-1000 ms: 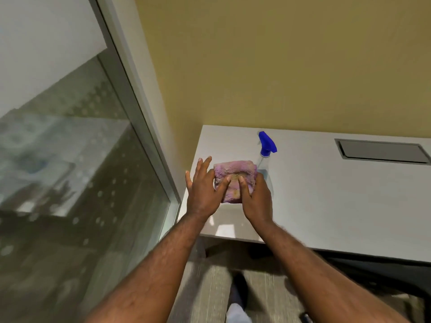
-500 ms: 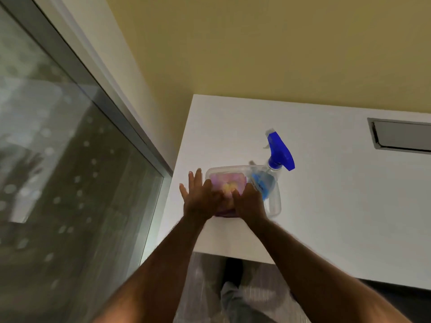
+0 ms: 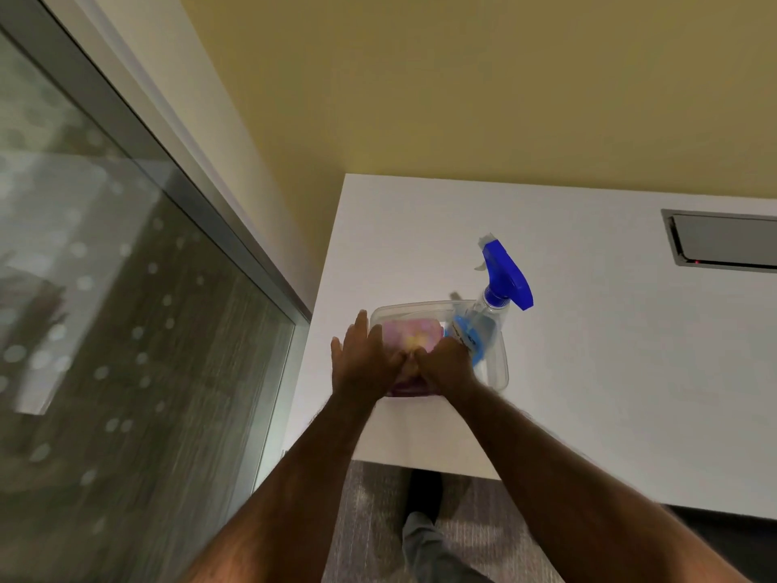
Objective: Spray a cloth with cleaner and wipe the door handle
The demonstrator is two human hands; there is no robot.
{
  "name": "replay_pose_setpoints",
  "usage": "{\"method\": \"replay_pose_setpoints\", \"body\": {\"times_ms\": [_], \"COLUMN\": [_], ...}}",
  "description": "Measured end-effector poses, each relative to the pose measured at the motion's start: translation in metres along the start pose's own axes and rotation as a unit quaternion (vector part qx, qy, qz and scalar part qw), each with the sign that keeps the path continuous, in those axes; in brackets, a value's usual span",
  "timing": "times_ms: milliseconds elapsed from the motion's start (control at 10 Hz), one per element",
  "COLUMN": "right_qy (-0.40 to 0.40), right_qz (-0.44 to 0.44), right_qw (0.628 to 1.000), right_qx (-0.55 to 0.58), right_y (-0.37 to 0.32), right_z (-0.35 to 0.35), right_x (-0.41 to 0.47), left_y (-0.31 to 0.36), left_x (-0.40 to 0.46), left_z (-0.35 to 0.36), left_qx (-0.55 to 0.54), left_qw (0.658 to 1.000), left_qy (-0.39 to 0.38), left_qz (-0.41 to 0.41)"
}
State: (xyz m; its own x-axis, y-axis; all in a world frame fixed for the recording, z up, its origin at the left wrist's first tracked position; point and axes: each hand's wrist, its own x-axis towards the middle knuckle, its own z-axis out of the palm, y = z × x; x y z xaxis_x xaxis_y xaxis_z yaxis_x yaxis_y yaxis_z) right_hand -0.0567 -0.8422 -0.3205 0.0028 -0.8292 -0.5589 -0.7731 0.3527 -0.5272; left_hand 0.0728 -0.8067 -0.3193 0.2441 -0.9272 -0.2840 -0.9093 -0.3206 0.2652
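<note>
A folded pink cloth (image 3: 414,336) lies in a clear plastic container (image 3: 500,372) near the left end of a white table (image 3: 609,372). My left hand (image 3: 363,363) holds the cloth's left side, thumb on it and fingers spread over the container's rim. My right hand (image 3: 447,363) grips its right side with curled fingers. A clear spray bottle (image 3: 504,275) with a blue trigger head stands in the container's right half, just beyond my right hand. No door handle is in view.
A glass panel (image 3: 126,330) in a grey frame runs along the left, close to the table's left edge. A yellow wall (image 3: 462,98) backs the table. A grey cable hatch (image 3: 723,241) is set in the tabletop at far right. Carpet and my foot (image 3: 424,536) show below.
The view has moved closer and more overhead. My hands have brought the cloth down into the clear container beside the spray bottle and stay on it.
</note>
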Motion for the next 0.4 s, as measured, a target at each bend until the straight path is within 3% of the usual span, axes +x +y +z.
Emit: {"method": "replay_pose_setpoints", "body": {"times_ms": [100, 200, 400], "right_qy": [0.013, 0.036, 0.130], "right_qz": [-0.016, -0.023, -0.095], "right_qw": [0.998, 0.998, 0.984], "right_qx": [-0.059, -0.043, -0.078], "right_y": [-0.005, -0.009, -0.008], "right_z": [-0.006, -0.014, -0.039], "right_x": [-0.018, -0.034, -0.095], "left_y": [-0.001, -0.004, -0.009], "left_x": [-0.013, -0.028, -0.079], "left_z": [-0.017, -0.030, -0.070], "left_qx": [-0.032, -0.052, -0.044], "left_qw": [0.999, 0.998, 0.992], "left_qy": [0.007, 0.021, 0.098], "left_qz": [-0.006, 0.008, 0.072]}}
